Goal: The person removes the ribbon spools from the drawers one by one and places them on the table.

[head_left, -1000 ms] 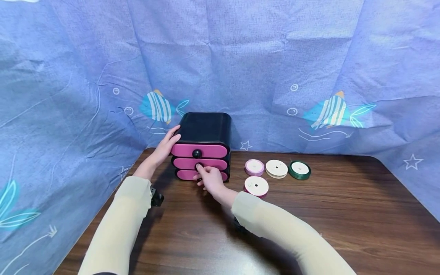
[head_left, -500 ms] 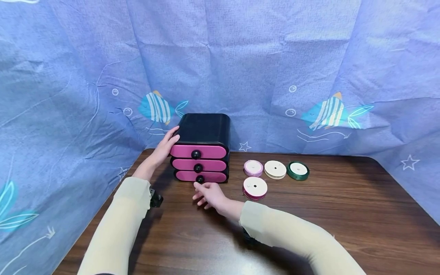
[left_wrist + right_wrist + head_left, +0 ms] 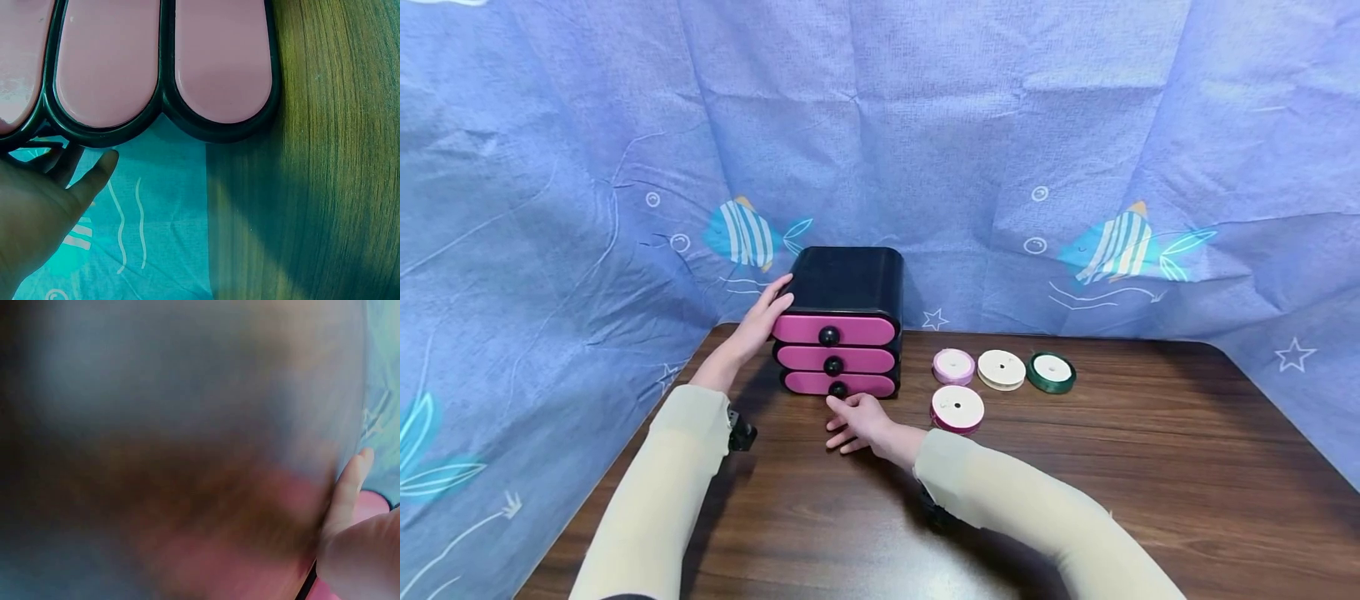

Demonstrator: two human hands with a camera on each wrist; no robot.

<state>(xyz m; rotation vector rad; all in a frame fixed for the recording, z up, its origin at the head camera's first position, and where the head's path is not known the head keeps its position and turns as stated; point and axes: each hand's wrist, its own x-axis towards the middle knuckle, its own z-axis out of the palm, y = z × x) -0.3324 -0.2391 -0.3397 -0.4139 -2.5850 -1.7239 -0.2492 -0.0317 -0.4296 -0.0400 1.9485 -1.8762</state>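
Note:
A black cabinet [image 3: 848, 279] with three pink-fronted drawers stands at the back left of the table, its drawers all pushed in. My left hand [image 3: 754, 329] rests against the cabinet's left side with fingers straight; the left wrist view also shows its thumb beside the drawer fronts. Just below and in front of the bottom drawer's round black knob [image 3: 838, 389] is my right hand [image 3: 867, 423], fingers loosely spread and holding nothing I can see. Its thumb tip lies close to that knob; whether they touch I cannot tell. Most of the right wrist view is blurred.
Ribbon spools stand right of the cabinet: a lilac one [image 3: 953, 366], a cream one [image 3: 1002, 369], a dark green one [image 3: 1051, 372], and a magenta one [image 3: 957, 408] in front. Behind the brown wooden table [image 3: 1120, 467] hangs a blue fish-print cloth [image 3: 940, 150].
My right hand has come off the middle drawer's knob and moved down to the bottom drawer's knob. The left hand stays on the cabinet's side.

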